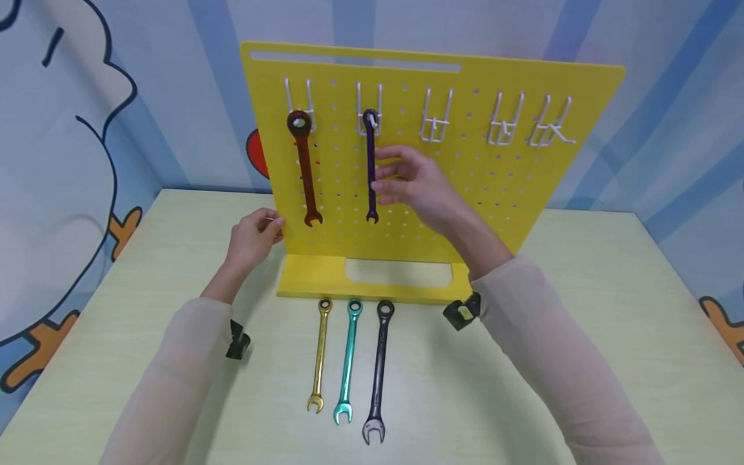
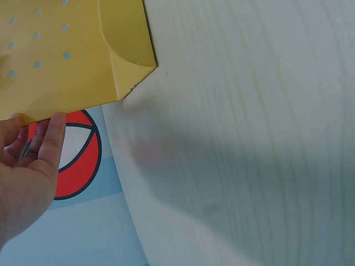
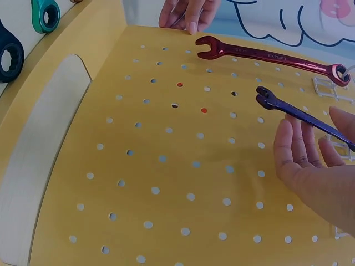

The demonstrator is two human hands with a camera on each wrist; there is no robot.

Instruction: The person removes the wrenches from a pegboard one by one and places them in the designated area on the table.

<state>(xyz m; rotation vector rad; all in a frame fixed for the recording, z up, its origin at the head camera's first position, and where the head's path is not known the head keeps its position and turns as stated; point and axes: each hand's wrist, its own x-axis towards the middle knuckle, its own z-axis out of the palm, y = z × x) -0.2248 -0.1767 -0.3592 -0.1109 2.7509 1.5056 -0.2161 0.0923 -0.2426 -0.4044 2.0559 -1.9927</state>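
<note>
A yellow pegboard stands upright on the table. My left hand holds its left edge; the left wrist view shows that hand's fingertips at the board's rim. A purple combination wrench hangs by its ring end from the second hook from the left. Just right of its shank is my right hand, fingers loosely bent and spread, fingertips at or very near the wrench. To the left hangs a red combination wrench on the first hook.
Gold, teal and dark grey wrenches lie side by side before the board's base. Three white wire hooks, including the middle one, carry nothing on the right. A cartoon-printed wall stands behind.
</note>
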